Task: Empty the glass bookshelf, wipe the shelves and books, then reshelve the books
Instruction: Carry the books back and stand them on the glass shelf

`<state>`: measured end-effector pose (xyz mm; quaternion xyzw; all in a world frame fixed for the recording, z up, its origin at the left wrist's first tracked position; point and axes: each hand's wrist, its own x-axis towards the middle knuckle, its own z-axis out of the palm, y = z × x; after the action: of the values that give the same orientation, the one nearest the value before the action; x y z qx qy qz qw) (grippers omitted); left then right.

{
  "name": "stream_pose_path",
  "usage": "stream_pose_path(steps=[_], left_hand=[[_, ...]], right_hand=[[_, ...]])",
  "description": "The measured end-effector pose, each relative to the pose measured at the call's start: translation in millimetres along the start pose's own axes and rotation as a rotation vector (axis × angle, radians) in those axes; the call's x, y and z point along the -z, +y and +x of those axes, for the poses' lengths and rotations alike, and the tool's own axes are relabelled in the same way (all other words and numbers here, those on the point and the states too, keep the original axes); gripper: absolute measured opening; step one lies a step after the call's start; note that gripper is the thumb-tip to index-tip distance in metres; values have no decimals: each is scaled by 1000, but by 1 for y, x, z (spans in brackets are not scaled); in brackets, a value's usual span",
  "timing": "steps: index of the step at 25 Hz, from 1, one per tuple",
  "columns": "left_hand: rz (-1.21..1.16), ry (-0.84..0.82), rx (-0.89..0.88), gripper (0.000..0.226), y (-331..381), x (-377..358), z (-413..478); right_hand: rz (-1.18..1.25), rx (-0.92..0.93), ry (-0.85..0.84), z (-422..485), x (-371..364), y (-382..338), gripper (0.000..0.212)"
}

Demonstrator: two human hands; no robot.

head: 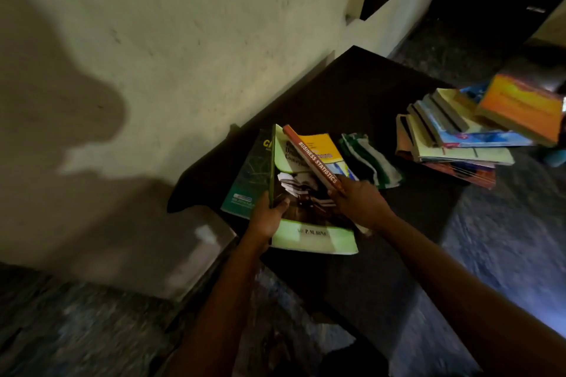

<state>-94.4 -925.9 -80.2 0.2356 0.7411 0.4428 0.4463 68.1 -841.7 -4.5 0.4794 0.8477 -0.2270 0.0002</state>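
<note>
Over a dark table top (361,95) I hold a few books. My left hand (267,215) grips the spine edge of a large pale-green book (312,232), thumb on its cover. A teal book (248,180) stands behind it on the left. My right hand (356,197) grips the lower end of a red book (312,157) lettered BUSINESS STATISTICS, which leans across the green cover. A yellow book (321,144) shows behind the red one. A folded green-and-white cloth (369,162) lies on the table just right of the books. No glass bookshelf is in view.
An untidy stack of books (453,138) sits at the table's right end, topped by an orange book (520,109). A pale wall (183,40) runs close along the table's far side. Dark mottled floor (505,239) lies to the right and below.
</note>
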Motion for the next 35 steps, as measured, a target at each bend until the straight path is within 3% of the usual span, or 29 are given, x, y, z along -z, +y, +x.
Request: stream_pose_path(steps=[5, 10, 12, 18, 22, 28, 35], left_hand=[[103, 80, -205, 55, 18, 0, -82], [214, -42, -281, 38, 60, -39, -160], [302, -128, -319, 20, 79, -73, -184], [514, -412, -432, 22, 107, -244, -213], [664, -543, -508, 26, 113, -352, -195], [730, -707, -596, 31, 134, -505, -142], [846, -595, -646, 37, 235, -658, -31]], right_hand=[[108, 66, 111, -69, 40, 28, 41], [246, 41, 149, -156, 78, 104, 35], [310, 10, 190, -194, 87, 144, 34], [528, -385, 340, -301, 99, 295, 30], [601, -667, 538, -338, 91, 371, 28], [611, -991, 624, -331, 104, 483, 24], [582, -1066, 529, -210, 203, 623, 27]])
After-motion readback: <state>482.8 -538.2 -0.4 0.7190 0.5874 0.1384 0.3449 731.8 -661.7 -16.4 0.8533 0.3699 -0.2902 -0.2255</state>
